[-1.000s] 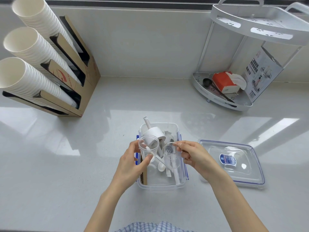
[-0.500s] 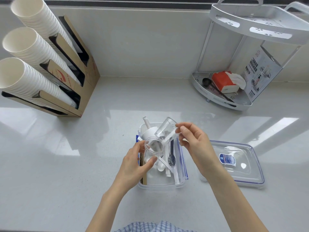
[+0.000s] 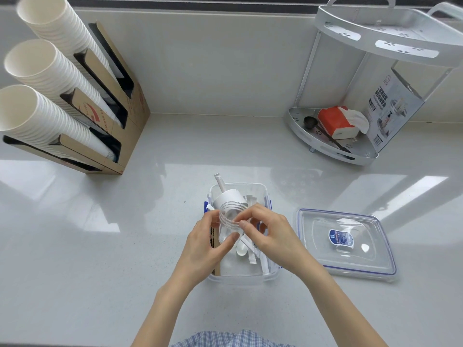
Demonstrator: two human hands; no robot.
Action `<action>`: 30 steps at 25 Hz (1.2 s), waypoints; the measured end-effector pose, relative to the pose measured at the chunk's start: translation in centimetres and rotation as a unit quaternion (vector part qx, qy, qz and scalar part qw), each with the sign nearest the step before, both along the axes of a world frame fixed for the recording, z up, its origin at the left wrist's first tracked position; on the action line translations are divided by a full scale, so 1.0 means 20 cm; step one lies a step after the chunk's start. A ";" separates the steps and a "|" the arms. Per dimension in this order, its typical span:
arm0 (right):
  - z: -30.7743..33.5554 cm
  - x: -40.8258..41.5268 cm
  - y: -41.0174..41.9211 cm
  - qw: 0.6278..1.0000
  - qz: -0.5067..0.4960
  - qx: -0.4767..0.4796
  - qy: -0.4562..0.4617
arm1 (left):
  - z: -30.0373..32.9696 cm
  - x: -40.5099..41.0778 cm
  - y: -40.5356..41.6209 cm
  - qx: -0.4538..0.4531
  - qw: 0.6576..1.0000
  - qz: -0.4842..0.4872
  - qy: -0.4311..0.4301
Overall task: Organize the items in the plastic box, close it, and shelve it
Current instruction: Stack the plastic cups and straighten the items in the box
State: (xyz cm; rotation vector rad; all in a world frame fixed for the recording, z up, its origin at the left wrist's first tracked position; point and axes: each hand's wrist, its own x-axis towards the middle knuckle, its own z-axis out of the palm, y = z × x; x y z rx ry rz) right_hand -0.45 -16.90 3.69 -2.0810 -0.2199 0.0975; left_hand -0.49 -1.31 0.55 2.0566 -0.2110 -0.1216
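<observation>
Both hands' fingers clamp the nested clear cups (image 3: 230, 221) upright above the box (image 3: 263, 190), left hand (image 3: 204, 242) at 9 o'clock, right hand (image 3: 271, 234) at 3.

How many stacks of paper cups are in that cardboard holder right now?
3, all slanting out of the cardboard holder at far left: top stack, middle stack, bottom stack. Loose cups behind the holder could be hidden.
</observation>
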 end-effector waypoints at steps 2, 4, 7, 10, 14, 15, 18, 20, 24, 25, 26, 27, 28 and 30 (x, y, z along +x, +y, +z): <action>0.00 0.00 0.00 1.000 0.003 -0.002 -0.003 | 0.00 0.00 0.00 -0.004 1.000 0.001 -0.003; -0.01 0.00 0.00 1.000 0.015 -0.011 -0.011 | -0.01 -0.01 0.00 -0.005 1.000 0.004 -0.005; -0.02 -0.01 0.00 0.999 0.025 -0.025 -0.026 | -0.01 0.00 0.00 0.000 1.000 0.006 -0.010; -0.03 0.00 0.00 0.999 0.021 -0.028 -0.028 | -0.02 0.00 0.00 -0.007 1.000 0.012 -0.007; -0.05 0.01 0.00 0.998 0.031 -0.047 -0.010 | -0.02 0.01 0.02 -0.006 0.999 0.013 -0.028; -0.05 0.02 0.00 0.998 0.036 -0.048 0.000 | -0.02 0.01 0.02 -0.002 0.999 0.001 -0.038; -0.05 0.02 0.00 0.998 0.040 -0.027 0.044 | -0.03 0.01 0.03 0.023 0.998 -0.031 -0.046; -0.05 0.02 0.00 0.996 0.033 0.001 0.082 | -0.05 0.00 0.02 0.042 0.998 -0.037 -0.037; -0.09 0.04 -0.01 0.989 0.036 -0.007 0.146 | -0.08 -0.02 0.01 0.102 0.993 -0.036 -0.048; -0.10 0.04 -0.01 0.986 0.039 -0.008 0.163 | -0.09 -0.03 0.00 0.117 0.991 -0.039 -0.058; -0.11 0.05 0.00 0.983 0.045 -0.010 0.179 | -0.09 -0.04 -0.01 0.129 0.989 -0.043 -0.067; -0.12 0.05 0.00 0.980 0.052 -0.015 0.193 | -0.09 -0.04 -0.01 0.139 0.987 -0.047 -0.073; -0.13 0.05 0.01 0.977 0.057 -0.019 0.204 | -0.10 -0.04 -0.01 0.153 0.984 -0.049 -0.074; -0.16 0.06 0.03 0.973 0.052 -0.012 0.227 | -0.12 -0.04 0.00 0.195 0.977 -0.055 -0.072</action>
